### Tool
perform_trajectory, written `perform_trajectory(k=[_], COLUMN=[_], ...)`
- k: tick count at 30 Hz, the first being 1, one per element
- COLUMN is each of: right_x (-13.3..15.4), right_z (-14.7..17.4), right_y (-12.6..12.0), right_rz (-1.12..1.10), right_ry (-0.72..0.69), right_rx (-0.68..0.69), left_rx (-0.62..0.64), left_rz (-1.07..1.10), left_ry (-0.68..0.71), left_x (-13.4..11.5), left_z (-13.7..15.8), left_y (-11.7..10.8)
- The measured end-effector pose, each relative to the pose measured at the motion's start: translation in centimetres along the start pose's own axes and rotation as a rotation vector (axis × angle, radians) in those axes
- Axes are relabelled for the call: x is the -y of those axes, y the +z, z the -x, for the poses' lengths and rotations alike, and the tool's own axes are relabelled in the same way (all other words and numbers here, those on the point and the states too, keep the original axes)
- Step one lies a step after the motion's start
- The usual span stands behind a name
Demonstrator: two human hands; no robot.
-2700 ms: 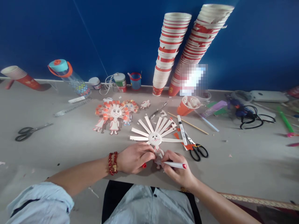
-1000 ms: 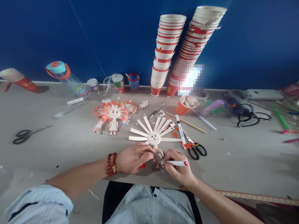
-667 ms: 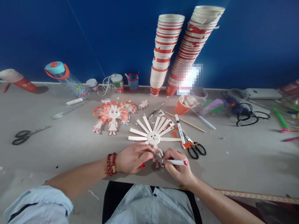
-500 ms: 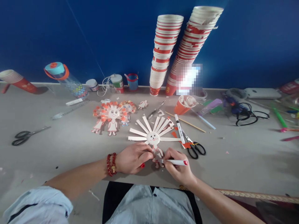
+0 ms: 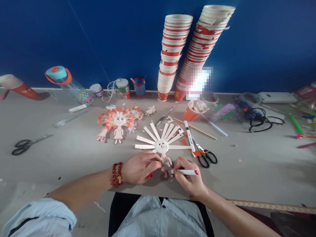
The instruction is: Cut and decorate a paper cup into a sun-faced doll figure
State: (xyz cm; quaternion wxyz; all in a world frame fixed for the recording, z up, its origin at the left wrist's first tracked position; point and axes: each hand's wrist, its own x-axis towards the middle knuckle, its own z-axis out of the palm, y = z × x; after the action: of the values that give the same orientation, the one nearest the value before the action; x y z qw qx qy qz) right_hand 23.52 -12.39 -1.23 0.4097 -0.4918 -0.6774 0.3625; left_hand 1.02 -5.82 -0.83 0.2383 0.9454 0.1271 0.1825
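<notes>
In the head view, a white paper doll [image 5: 165,161] with a round drawn face and cut strips fanned out like hair lies in front of me. My left hand [image 5: 142,168] is closed at the doll's left side, fingertips gripping its edge. A small red marker cap [image 5: 150,175] shows beneath that hand. In my right hand [image 5: 189,177] a white marker [image 5: 186,172] with a red end is pinched, its tip at the doll's skirt. Red lines run along the doll's neckline and skirt. Scissors [image 5: 207,158] and a black-and-white paint marker [image 5: 189,136] lie beside the strips.
Finished-looking paper dolls [image 5: 119,123] with orange-tipped hair lie behind my left hand. Two tall paper cup stacks [image 5: 170,56] stand at the blue wall. An orange cup [image 5: 194,112] holds paper scraps. More scissors [image 5: 24,146] lie left; a water bottle [image 5: 71,87] leans behind.
The view has shifted very slightly. Both hands, the marker and the doll hold nearly the same positions.
</notes>
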Motion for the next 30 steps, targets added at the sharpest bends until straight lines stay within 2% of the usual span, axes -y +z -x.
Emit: perform_trajectory(k=[19,30], right_x=[-0.37,-0.54], right_z=[0.39,0.66], right_y=[0.2,0.1], right_rz=[-0.016,-0.024], right_ry=[0.071,0.077], right_rx=[-0.068,-0.051], left_rx=[0.026,-0.016], left_rz=[-0.014,-0.003], left_ry=[-0.011,0.013], left_x=[0.09,0.04], left_z=[0.11,0.0], left_y=[0.09,0.04])
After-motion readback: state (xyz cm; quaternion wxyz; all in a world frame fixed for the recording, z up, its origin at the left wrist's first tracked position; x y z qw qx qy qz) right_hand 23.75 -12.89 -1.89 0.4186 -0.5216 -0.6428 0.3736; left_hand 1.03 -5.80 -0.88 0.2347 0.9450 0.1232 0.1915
